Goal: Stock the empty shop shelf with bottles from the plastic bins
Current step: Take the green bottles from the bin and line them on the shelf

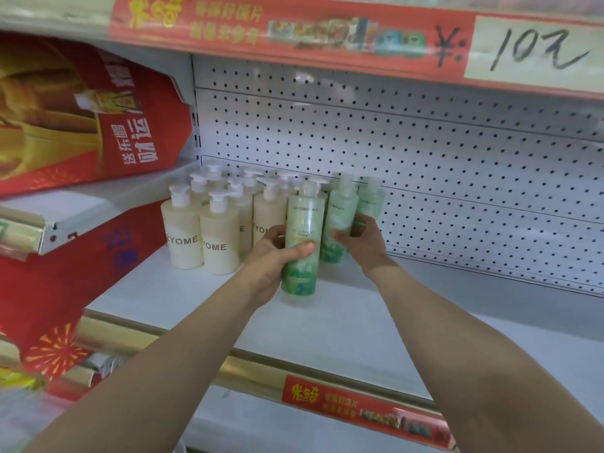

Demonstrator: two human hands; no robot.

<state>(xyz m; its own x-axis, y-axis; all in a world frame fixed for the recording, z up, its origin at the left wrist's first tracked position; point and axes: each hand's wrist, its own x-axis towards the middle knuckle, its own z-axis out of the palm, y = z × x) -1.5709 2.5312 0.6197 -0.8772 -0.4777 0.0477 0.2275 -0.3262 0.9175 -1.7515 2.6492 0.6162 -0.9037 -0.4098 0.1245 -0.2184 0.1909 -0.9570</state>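
Observation:
My left hand (273, 256) grips a green pump bottle (302, 223) marked SHIRORUKA, held upright just above the white shelf (343, 325). My right hand (362, 238) curls round a second green bottle (338, 217) that stands behind it. A third green bottle (371, 199) stands further back against the pegboard. To the left, several cream pump bottles (219, 246) marked YOME stand in rows on the same shelf.
A white pegboard back wall (457, 165) closes the shelf behind. Overhead runs a red price strip (294, 31) with a handwritten tag. Red gift bags (81, 119) fill the neighbouring shelf on the left. A gold rail with a red label (359, 407) edges the shelf front.

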